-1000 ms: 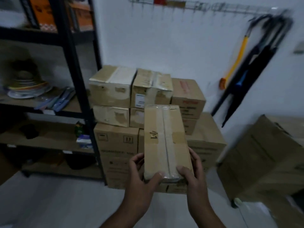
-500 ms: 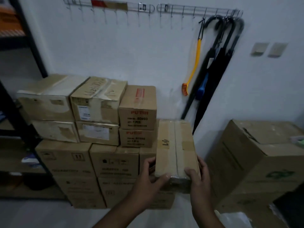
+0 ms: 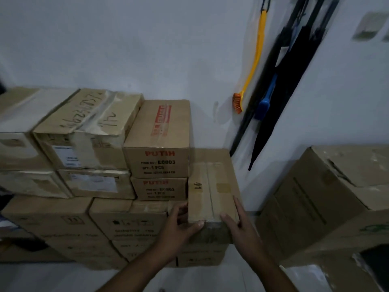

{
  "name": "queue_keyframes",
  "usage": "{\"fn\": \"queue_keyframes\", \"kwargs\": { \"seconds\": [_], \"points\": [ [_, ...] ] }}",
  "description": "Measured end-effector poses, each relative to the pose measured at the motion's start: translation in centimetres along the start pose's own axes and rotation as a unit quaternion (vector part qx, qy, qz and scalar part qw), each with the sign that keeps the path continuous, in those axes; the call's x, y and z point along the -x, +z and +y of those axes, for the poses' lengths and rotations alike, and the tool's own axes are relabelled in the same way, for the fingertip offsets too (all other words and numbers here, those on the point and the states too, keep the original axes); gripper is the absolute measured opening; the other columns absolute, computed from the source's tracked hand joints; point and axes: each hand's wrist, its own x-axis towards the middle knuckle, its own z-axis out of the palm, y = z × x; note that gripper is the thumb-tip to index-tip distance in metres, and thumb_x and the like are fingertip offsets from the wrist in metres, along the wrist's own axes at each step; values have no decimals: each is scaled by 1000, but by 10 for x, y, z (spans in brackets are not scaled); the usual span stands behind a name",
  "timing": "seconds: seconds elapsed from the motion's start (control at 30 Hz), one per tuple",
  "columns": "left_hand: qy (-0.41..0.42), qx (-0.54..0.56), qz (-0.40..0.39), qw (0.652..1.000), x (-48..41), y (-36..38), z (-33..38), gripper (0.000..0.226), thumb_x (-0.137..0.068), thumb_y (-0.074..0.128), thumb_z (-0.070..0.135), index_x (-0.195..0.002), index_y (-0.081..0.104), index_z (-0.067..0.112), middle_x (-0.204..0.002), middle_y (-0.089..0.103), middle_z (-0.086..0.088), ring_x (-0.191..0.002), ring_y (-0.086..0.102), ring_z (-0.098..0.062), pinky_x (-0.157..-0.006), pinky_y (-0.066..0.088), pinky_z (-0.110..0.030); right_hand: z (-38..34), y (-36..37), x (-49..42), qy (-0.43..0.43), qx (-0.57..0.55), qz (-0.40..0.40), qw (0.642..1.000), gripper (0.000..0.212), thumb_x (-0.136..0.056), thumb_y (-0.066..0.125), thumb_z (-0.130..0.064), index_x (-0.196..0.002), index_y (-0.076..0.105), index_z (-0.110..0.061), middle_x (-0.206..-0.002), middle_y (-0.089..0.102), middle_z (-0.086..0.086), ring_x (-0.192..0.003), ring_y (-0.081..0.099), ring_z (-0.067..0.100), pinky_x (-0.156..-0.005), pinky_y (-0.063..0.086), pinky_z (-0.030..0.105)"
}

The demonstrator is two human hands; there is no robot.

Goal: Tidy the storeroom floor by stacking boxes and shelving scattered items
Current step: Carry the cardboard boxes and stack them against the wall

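Both left hand [image 3: 179, 227] and right hand [image 3: 242, 228] clamp fingers on a taped brown cardboard box [image 3: 212, 186] (red-lettered cartons [image 3: 157, 144] beyond left fingers).

Boxes marked PUTIH [image 3: 156, 142], [image 3: 159, 189]: 2 | held box [image 3: 212, 186]: 1 | hands [image 3: 179, 230], [image 3: 242, 229]: 2 | yellow-handled brush [image 3: 257, 49]: 1 | wall plates [image 3: 368, 25], [image 3: 386, 36]: 2
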Motion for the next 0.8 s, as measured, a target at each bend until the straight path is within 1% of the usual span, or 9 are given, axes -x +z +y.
{"fn": "queue_keyframes", "kwargs": {
  "seconds": [0.1,0.23,0.33,0.43,0.5,0.57,0.67,0.73,0.8],
  "points": [
    [-25,-33,30,999,-32,-9,-4,52,-76,86,39,-119,59,31,-113,68,15,-97,65,5,-74,54,-16,-9,1,-36,-16,74,-63,995,115,-78,83,-48,-160,2,-43,-148,27,-34,-127,43,-5,-87,45,3],
    [-95,-141,40,985,-66,-15,-11,37,-85,71,60,-103,59,31,-100,66,13,-90,62,-3,-65,46,-21,-12,11,-77,-47,160,-75,983,112,-79,80,-45,-150,-8,-47,-134,10,-48,-116,25,-38,-87,28,-10],
    [-131,-128,6,983,-85,-18,-16,41,-87,60,70,-106,61,33,-102,67,14,-91,63,-4,-72,50,-24,-8,13,-102,-57,189,-49,979,118,-79,79,-49,-157,-9,-40,-148,10,-41,-133,22,-18,-98,24,-7],
    [-135,-93,-42,986,-97,-21,-14,37,-91,60,63,-113,66,33,-102,73,12,-91,70,-7,-77,57,-27,-8,8,-128,-48,220,-64,972,123,-82,77,-54,-159,-17,-38,-158,8,-24,-144,17,1,-117,27,20],
    [-144,-53,-72,986,-104,-23,-14,35,-93,63,55,-121,63,34,-108,73,12,-93,72,-7,-89,59,-36,-14,7,-145,-42,225,-72,971,123,-83,76,-53,-159,-19,-37,-156,12,-22,-141,21,4,-115,28,25],
    [-134,-13,-102,986,-112,-22,-10,49,-96,63,46,-142,51,32,-122,67,17,-104,70,-4,-102,54,-39,-19,9,-161,-50,222,-73,971,121,-84,75,-52,-159,-19,-36,-155,14,-23,-140,23,3,-113,27,22],
    [-110,16,-149,983,-116,-14,1,62,-103,57,27,-157,26,32,-122,49,32,-111,56,10,-99,48,-16,-21,10,-184,-56,226,-66,970,120,-86,73,-53,-160,-19,-33,-153,12,-22,-138,21,3,-113,24,21],
    [-90,10,-175,980,-118,-9,7,66,-105,54,19,-149,11,43,-119,40,39,-98,49,30,-82,43,0,-21,8,-195,-57,231,-66,969,119,-87,73,-53,-160,-20,-33,-152,12,-23,-137,21,2,-113,26,21],
    [-80,1,-178,981,-123,-6,5,70,-103,58,21,-142,8,51,-126,40,41,-102,43,34,-83,40,2,-24,7,-203,-63,238,-81,966,119,-88,73,-51,-159,-21,-33,-151,14,-23,-136,23,2,-113,28,22]
  ]
}}
